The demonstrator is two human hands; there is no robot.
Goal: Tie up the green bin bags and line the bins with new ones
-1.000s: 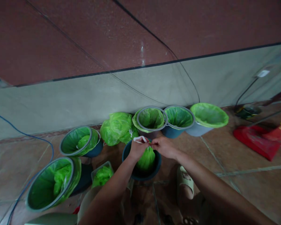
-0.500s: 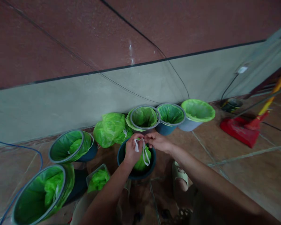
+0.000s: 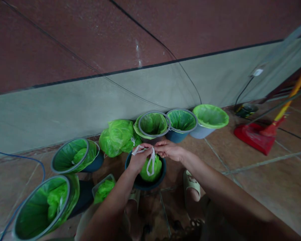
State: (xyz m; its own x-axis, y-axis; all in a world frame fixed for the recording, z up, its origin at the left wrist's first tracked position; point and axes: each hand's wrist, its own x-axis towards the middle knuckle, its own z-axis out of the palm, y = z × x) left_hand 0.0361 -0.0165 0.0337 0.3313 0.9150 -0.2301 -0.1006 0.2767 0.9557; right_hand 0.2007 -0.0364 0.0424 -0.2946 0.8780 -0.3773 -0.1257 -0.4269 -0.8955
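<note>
Close together above a dark blue bucket (image 3: 163, 176), my left hand (image 3: 139, 159) and my right hand (image 3: 168, 150) pinch a white drawstring (image 3: 151, 166). One loop of it hangs down between them, and another strip sticks out to the left over my left hand. Below, a green plastic bag (image 3: 156, 169) sits bunched inside the bucket, partly covered by my left hand. Both hands are closed at the fingertips. Just behind the bucket lie filled, tied green bags (image 3: 117, 137) against the wall.
Bins lined with green bags stand along the wall: a grey-rimmed bin (image 3: 154, 125), a blue bin (image 3: 182, 125) and a pale bin (image 3: 210, 117). Two tilted lined bins (image 3: 43, 207) and a small container (image 3: 104, 189) are at left. A red dustpan (image 3: 257, 135) rests at right.
My left hand has turned and shifted slightly left. One white strip now stretches out to the left over it, and the hanging loop shows more openly.
</note>
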